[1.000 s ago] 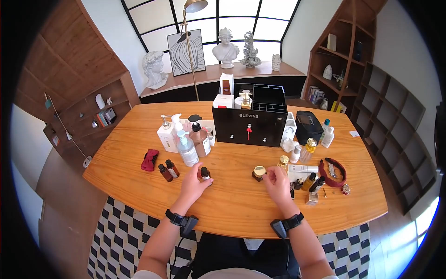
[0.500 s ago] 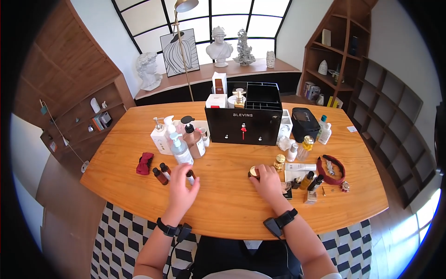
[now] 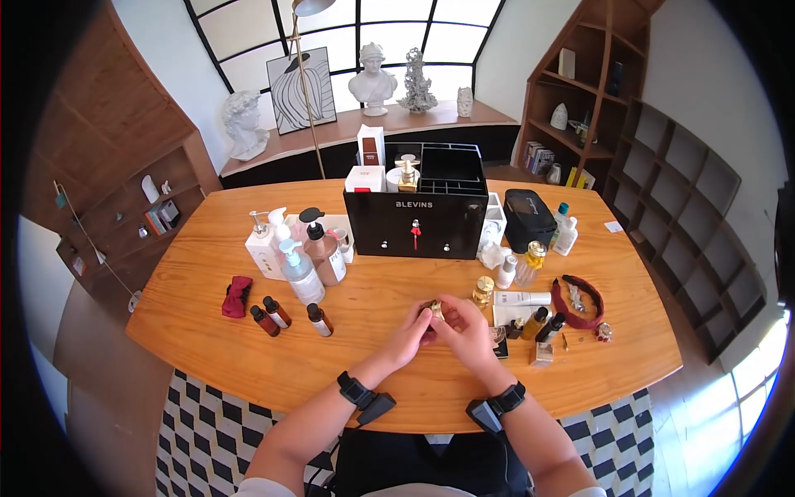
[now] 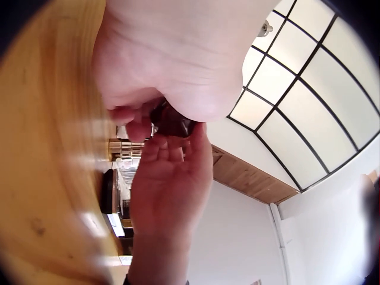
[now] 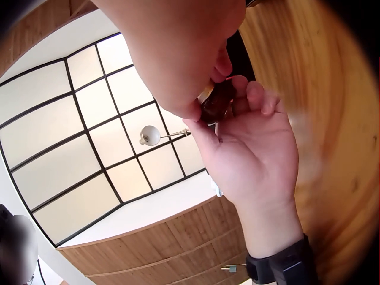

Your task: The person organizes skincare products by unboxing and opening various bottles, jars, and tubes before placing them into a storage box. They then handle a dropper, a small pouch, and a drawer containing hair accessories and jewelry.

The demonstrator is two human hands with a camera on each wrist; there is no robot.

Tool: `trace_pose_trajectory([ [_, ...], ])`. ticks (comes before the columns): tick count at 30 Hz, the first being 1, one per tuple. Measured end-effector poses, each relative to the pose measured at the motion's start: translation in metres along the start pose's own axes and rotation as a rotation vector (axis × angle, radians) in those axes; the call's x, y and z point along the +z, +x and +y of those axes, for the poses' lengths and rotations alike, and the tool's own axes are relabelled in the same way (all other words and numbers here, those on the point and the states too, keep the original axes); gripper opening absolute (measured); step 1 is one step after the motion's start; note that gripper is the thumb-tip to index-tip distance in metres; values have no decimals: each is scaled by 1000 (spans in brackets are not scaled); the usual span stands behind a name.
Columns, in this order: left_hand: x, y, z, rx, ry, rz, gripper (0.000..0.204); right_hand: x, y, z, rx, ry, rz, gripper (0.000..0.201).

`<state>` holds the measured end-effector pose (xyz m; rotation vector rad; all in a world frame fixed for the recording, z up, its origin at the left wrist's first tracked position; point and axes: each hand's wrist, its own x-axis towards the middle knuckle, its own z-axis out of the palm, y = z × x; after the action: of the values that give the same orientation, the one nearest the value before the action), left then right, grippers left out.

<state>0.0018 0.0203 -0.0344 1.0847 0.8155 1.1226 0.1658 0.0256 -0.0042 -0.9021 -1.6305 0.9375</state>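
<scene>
Over the front middle of the table, both hands hold a small dark brown jar with a gold lid [image 3: 436, 309]. My left hand [image 3: 406, 341] has its fingers and thumb round the jar's side, and my right hand [image 3: 469, 333] grips it from the other side, at the gold top. In the left wrist view the dark glass of the jar [image 4: 175, 123] shows between the two hands. Tilted in the fingers, the jar [image 5: 219, 102] shows a sliver of gold lid in the right wrist view. Fingers hide much of it.
Three brown bottles [image 3: 320, 320] and a red bow [image 3: 237, 296] are at left, below pump bottles [image 3: 303, 273]. A black organizer box [image 3: 414, 224] stands behind. To the right are a gold-capped bottle [image 3: 484, 291], a white tube [image 3: 522, 299], several small bottles and a red headband [image 3: 599, 300].
My right hand has picked the jar up off the table. The left hand has left a small brown bottle standing and moved right to the jar. The head view has shifted right.
</scene>
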Motion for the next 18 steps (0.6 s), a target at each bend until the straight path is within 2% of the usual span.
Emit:
trace_pose_trajectory([
  [3,-10,-4,1,124,137,-40,42,6,0,-5,-17,-8,-23,41],
  [6,-3,-10,-1,184,225,47,43,6,0,-9,-24,-73,-49,39],
  [10,-7,-11,-1,143,262,14,51,4,-1,-19,-20,-114,-67,39],
  [12,-4,-11,0,128,249,30,56,1,-1,-24,-119,-185,-106,40],
  [15,-14,-12,6,-92,42,-86,62,3,0,-25,-231,-183,-136,42],
  [18,-12,-10,7,-118,-20,-54,66,5,1,-20,-307,-134,-91,42],
])
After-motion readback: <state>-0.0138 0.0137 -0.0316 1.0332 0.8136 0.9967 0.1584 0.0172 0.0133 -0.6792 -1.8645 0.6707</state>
